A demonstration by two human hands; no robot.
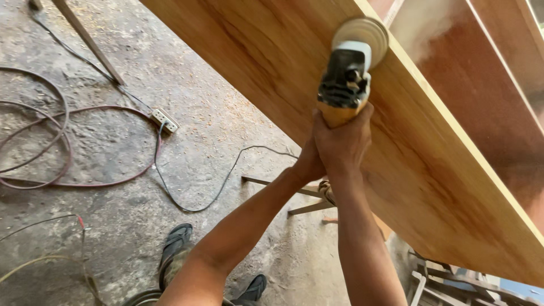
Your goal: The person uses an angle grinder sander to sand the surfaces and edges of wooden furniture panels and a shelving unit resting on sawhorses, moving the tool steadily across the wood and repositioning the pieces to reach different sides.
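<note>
Sander (347, 73): one, disc on one wooden panel (272, 73) | right hand (344, 141) wrapped round handle | left hand (309, 164) clasped beside it

Below me I see a rough grey concrete floor (187, 147), dusted with sawdust and small wood shavings. Reddish-brown cables (62, 141) loop across its left side, and a thinner black cord (215, 187) curves over the middle. A white power strip (164, 120) lies where several cords meet. A slim wooden strut (90, 42) slants down from the upper left. Thin metal legs (283, 187) of a stand rest on the floor near the centre. At lower right sits a pile of grey scrap pieces (442, 277). Soft daylight falls evenly, without hard shadows.
</note>
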